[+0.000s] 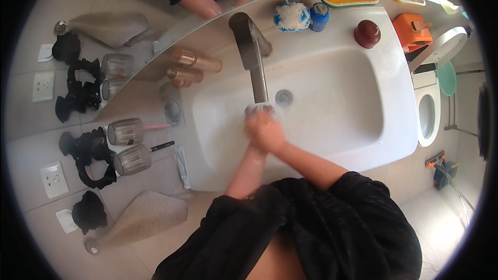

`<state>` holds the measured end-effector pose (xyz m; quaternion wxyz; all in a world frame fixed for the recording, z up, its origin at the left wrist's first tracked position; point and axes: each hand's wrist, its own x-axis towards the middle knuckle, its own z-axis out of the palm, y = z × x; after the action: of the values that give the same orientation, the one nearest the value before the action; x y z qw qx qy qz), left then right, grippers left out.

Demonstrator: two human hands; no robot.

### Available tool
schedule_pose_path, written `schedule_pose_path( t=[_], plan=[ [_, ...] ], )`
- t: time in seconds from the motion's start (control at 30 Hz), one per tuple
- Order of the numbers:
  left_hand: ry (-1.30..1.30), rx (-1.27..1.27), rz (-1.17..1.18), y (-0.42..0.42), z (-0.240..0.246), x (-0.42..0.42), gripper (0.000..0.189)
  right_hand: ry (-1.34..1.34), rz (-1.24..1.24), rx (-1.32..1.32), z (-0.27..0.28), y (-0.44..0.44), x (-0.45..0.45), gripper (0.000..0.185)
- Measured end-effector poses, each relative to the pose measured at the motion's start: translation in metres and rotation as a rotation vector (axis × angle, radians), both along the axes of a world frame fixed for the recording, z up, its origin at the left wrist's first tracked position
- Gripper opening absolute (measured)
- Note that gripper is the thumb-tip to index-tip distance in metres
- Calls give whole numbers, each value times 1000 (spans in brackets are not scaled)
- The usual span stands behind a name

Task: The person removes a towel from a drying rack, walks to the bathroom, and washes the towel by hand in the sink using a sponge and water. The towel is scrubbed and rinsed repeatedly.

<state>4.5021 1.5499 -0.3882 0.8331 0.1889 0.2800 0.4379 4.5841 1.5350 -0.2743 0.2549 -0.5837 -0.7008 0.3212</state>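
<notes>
Under the spout of a dark metal faucet (260,81), my left hand (253,127) and my right hand (271,135) are pressed together over the white washbasin (327,124). Water splashes around the fingers, which are blurred and overlap. My right hand lies partly over the left and hides much of it. Something dark shows at the fingertips, too blurred to name; whether either hand holds it cannot be seen. The round metal drain (284,98) lies just beyond them, to the right.
Pinkish bottles (196,60) stand left of the faucet. Behind it are a fluffy white-and-blue brush (292,17) and a blue jar (319,17). A dark red rounded object (367,34) sits at the back right. Wall-mounted glass cups (132,159) hang left; a toilet (427,118) stands right.
</notes>
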Motion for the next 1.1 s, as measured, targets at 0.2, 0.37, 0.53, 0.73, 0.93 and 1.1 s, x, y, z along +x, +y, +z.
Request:
schedule_pose_path(
  t=[0.2,0.37,0.53,0.73,0.93,1.1],
  plan=[
    [200,-451,-16,0,43,7,67,-95,-436,151,-79,62,119,33],
    [199,-488,35,-6,69,3,82,186,-186,-269,-100,13,53,33],
    [-446,-440,-228,5,7,-39,61,104,40,-37,17,-28,-3,14],
    [281,-423,-52,3,37,26,61,58,-366,143,-55,55,85,27],
    [197,-522,-6,-2,42,-14,73,142,-200,-272,-60,23,78,41],
    [91,-465,128,0,61,-9,57,299,76,-285,10,-28,16,39]
  ],
)
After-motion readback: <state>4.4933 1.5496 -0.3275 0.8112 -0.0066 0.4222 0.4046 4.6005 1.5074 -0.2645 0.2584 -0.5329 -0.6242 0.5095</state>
